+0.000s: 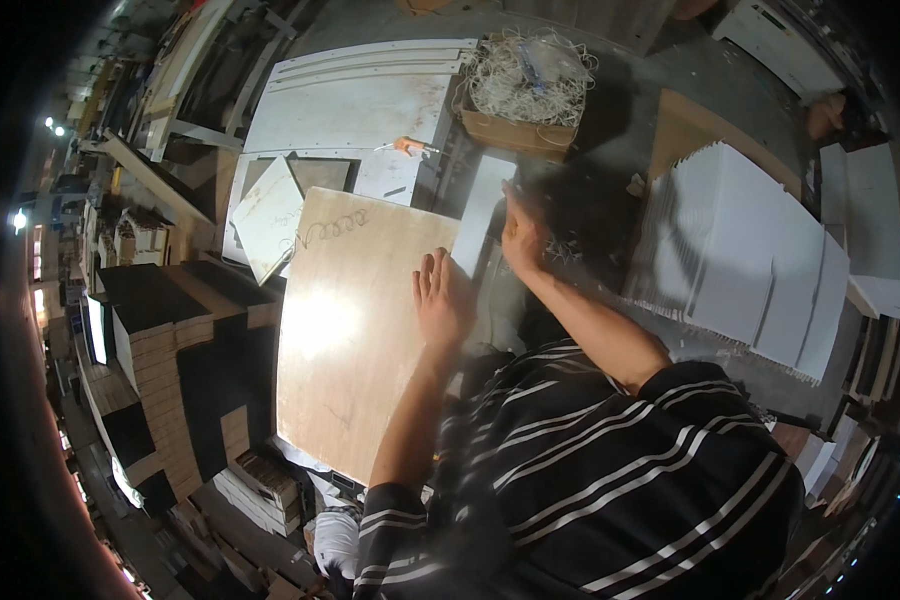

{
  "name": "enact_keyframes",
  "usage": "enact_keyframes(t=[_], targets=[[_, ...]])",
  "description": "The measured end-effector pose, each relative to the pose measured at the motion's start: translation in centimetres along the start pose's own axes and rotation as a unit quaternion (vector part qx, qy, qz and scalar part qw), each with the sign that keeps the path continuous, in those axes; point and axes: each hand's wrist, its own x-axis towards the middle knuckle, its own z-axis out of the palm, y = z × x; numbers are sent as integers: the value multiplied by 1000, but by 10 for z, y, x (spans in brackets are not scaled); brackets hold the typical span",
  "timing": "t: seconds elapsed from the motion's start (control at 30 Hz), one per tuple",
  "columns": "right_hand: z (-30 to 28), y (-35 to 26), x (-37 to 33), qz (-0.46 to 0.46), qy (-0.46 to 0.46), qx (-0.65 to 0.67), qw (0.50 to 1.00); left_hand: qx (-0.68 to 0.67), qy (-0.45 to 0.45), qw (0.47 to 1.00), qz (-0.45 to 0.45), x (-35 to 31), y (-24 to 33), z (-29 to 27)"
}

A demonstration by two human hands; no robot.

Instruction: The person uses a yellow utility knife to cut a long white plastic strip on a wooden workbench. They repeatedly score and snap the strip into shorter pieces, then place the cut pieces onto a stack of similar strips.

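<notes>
Two hands on the bench: left hand [442, 300] flat, fingers spread, on the large tan plywood board [355, 330]; right hand [520, 235] gripping the narrow white panel [482, 212] at the board's far corner. Stacked white sheets [745, 255] right, cardboard box of straw packing [526, 85] behind, cluttered workshop floor.

The room is a crowded workshop with a grey concrete floor [610, 70]. On the left stand low stacks of brown and black boards [170, 370]. On the right lean rows of thin white panels [750, 260]. A cardboard box of pale straw-like shavings [525, 85] sits behind. Small bright lamps [18, 220] shine far left.
</notes>
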Motion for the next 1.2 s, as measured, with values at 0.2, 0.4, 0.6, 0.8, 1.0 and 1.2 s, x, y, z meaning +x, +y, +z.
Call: enact_keyframes(t=[0.2, 0.4, 0.6, 0.8, 1.0, 1.2], targets=[[4, -32, -40, 41, -53, 95, 993, -18, 0, 1000, 3, 1, 1, -4], [-23, -8, -27, -45, -158, 162, 973, -6, 15, 1000, 0, 6, 4, -3], [-7, -1, 10, -53, -61, 49, 996, 12, 24, 1000, 4, 5, 2, -2], [-45, -28, -18, -76, -357, 102, 925, -14, 15, 1000, 1, 5, -2, 0], [-37, -8, 31, -41, -279, 72, 957, -9, 4, 1000, -3, 7, 2, -5], [-20, -8, 34, -22, -224, 29, 974, 52, -35, 993, -96, -75, -15, -34]])
